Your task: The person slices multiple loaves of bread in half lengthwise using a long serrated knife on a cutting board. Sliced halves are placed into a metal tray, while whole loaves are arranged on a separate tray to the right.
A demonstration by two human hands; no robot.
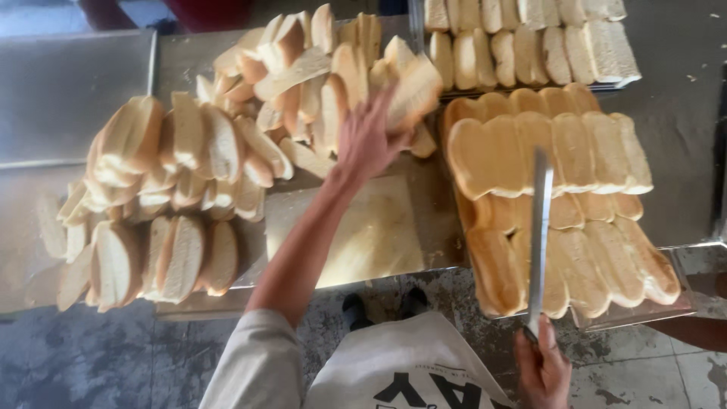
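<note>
My left hand [369, 140] reaches forward over a pale cutting board [371, 235] and grips a cut bread roll [415, 91] at the edge of a big heap of sliced rolls [303, 76]. My right hand [542, 369], low near my apron, is closed on the handle of a long bread knife [539, 235] whose blade points away from me. The blade lies over a tray of joined, uncut golden loaves [560, 204].
A second pile of sliced rolls [163, 204] covers the left of the metal table [60, 98]. Another tray of pale rolls [530, 45] stands at the back right. Grey tiled floor [113, 363] and my shoes show below the table edge.
</note>
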